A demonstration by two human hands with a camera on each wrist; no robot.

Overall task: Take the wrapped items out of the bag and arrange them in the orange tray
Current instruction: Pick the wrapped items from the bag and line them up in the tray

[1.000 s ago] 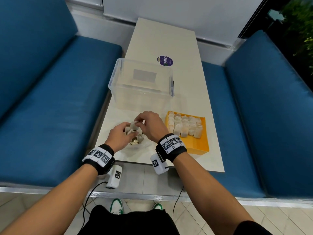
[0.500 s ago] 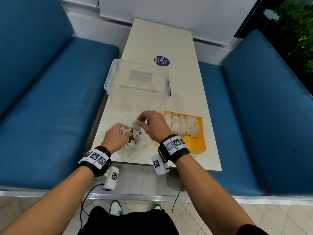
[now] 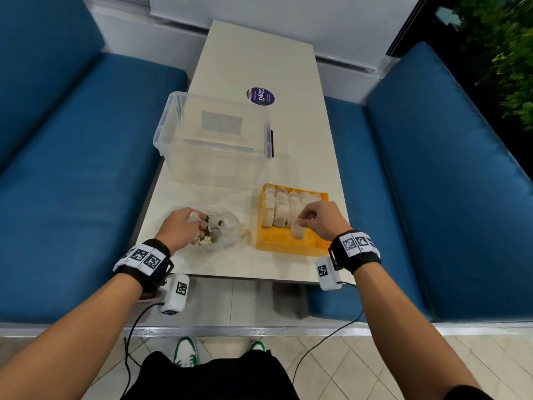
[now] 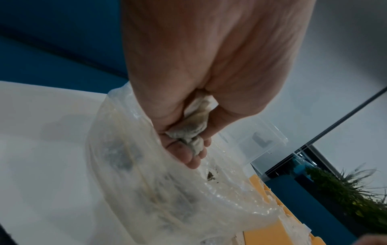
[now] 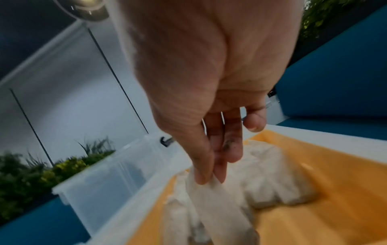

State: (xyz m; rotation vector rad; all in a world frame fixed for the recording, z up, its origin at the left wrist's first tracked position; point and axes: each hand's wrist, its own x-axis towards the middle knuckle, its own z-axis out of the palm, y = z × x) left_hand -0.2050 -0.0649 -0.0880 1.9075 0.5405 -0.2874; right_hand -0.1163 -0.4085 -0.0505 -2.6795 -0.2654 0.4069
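Observation:
My right hand pinches a white wrapped item by its top and holds it inside the orange tray, in front of a row of several wrapped items. In the right wrist view the thumb and fingers pinch that item over the tray. My left hand is in the mouth of the clear plastic bag and grips a wrapped item in its curled fingers. The bag holds more dark and pale pieces.
An empty clear plastic bin stands on the white table just beyond the bag and tray. A round purple sticker lies behind it. Blue sofa cushions flank the table on both sides.
My right hand has carried a wrapped item from the bag rightward into the orange tray. My left hand has stayed at the bag.

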